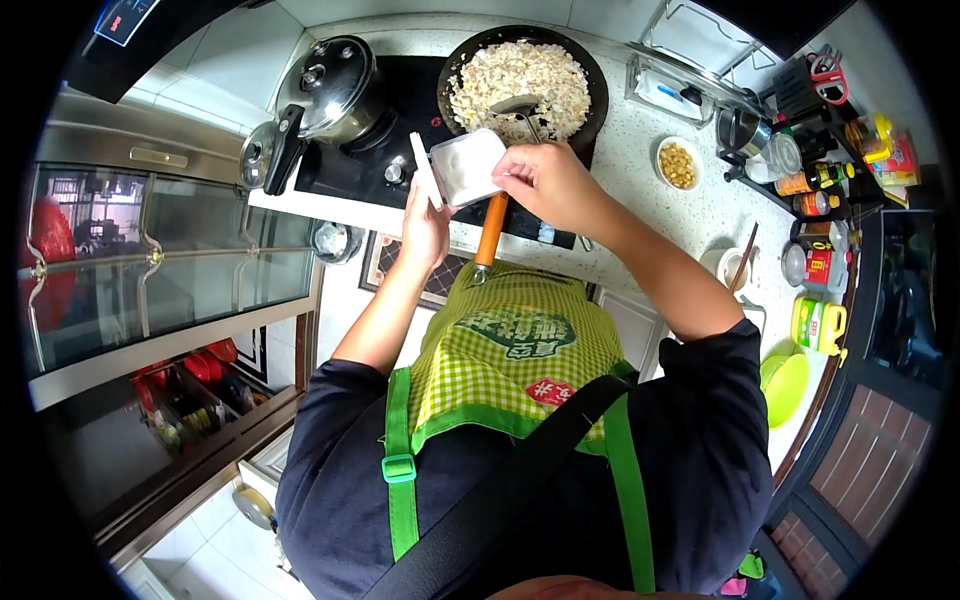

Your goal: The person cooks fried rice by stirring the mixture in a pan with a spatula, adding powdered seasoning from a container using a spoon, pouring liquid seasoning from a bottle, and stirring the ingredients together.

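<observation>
While facing the black cooktop (345,170), holds a small white container (468,168) in the left hand (425,235), in front of the wok (600,95) and toward its left side. Keeps the left fingers partly closed around the container's left side and lower edge, against the raised white lid (425,170). Tips the open side of the container up into view, with a pale inside and no clear sight of any contents. Reaches in from the right with the right hand (555,185), thumb and forefinger drawn together at the container's right edge; cannot tell of anything pinched between them. Has an orange handle (491,232) just below the hands, pointing back toward the green checked apron (520,310), held by neither hand; cannot tell its upper join, hidden behind container and hand. Has the wok well filled with pale, finely chopped food (495,80), with a metal spatula head (515,104) resting on the near part of it. Has a shiny lidded pot (330,90) to the left of the wok, its black handle (286,150) angled toward the apron side. Has, on the speckled counter (640,130) to the right, a small white bowl (659,160) of yellow-brown pieces (678,167), and farther right, bottles (820,178), a yellow-green jug (820,325) and a bright green bowl (785,390).
</observation>
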`<act>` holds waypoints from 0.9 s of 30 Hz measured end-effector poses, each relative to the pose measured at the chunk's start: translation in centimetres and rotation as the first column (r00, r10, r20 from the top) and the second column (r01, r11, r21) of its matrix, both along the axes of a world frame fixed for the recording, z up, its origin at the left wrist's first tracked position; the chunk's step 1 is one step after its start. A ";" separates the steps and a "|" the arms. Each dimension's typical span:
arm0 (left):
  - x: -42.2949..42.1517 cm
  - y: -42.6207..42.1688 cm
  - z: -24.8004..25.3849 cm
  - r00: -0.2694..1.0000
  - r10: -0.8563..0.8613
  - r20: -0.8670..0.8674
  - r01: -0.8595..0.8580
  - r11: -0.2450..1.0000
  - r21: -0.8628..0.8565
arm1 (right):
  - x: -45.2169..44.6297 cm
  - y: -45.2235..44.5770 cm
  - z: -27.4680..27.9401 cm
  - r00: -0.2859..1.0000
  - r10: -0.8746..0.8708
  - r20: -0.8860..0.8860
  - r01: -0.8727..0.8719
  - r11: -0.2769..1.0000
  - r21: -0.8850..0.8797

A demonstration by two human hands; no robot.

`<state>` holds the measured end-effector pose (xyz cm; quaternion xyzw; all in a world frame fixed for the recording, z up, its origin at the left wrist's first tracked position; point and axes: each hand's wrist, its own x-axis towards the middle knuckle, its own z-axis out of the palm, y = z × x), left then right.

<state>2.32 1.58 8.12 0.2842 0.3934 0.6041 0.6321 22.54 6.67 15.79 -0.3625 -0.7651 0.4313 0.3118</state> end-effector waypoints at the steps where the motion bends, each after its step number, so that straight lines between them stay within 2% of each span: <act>1: 0.0 0.0 -0.2 1.000 -0.003 0.000 0.003 1.000 0.000 | 0.0 -0.1 -0.6 0.996 0.004 -0.086 -0.014 0.994 -0.112; 2: 0.1 0.0 -0.4 1.000 0.000 0.003 0.000 1.000 0.014 | 0.1 -0.2 -1.0 0.996 0.001 -0.086 -0.010 0.994 -0.112; 4: 0.5 0.0 0.1 1.000 0.000 0.006 0.000 1.000 0.028 | 0.2 -0.2 -1.5 0.977 -0.078 -0.200 0.024 0.966 -0.258; 5: 0.7 -0.1 0.5 1.000 -0.011 -0.021 0.012 0.999 0.044 | 0.3 -0.1 -1.4 0.976 -0.080 -0.200 0.027 0.966 -0.257; 7: 1.0 -0.1 0.9 0.999 -0.021 -0.047 0.024 0.998 0.061 | 0.7 0.0 -0.8 0.963 -0.159 -0.220 0.062 0.918 -0.392; 10: 0.9 -0.1 0.4 0.999 -0.008 -0.051 0.010 0.999 0.031 | 1.1 0.2 -0.3 0.945 -0.206 -0.254 0.075 0.892 -0.446; 12: 0.6 0.1 -0.4 1.000 0.013 0.029 -0.013 1.000 0.003 | 1.4 0.4 -0.1 0.943 -0.219 -0.252 0.073 0.872 -0.485; 14: 0.5 0.1 -0.8 0.999 0.024 0.039 -0.024 1.000 -0.001 | 1.7 0.9 0.0 0.940 -0.230 -0.251 0.068 0.850 -0.523; 16: 0.3 0.2 -0.9 0.998 0.039 0.048 -0.039 0.999 -0.002 | 1.8 1.5 0.6 0.907 -0.308 -0.286 0.083 0.799 -0.596; 18: 0.1 0.1 -0.9 0.997 0.068 0.039 -0.068 0.998 -0.014 | 2.2 2.3 1.6 0.902 -0.318 -0.291 0.092 0.802 -0.591; 21: -0.7 -0.2 -1.6 0.994 0.109 -0.017 -0.110 0.993 -0.045 | 2.2 5.5 2.4 0.859 -0.387 -0.335 0.204 0.859 -0.469; 24: -1.9 -0.7 -2.9 0.993 0.119 -0.010 -0.120 0.992 -0.042 | 1.6 9.8 0.0 0.832 -0.414 -0.368 0.267 0.882 -0.388; 25: -1.7 -0.9 -1.9 0.989 0.135 -0.051 -0.139 0.987 -0.079 | 1.2 10.9 -0.9 0.834 -0.410 -0.369 0.264 0.884 -0.386; 27: -2.3 -1.1 -2.5 0.990 0.141 -0.027 -0.142 0.987 -0.067 | 0.4 12.6 -2.6 0.827 -0.474 -0.304 0.366 0.863 -0.349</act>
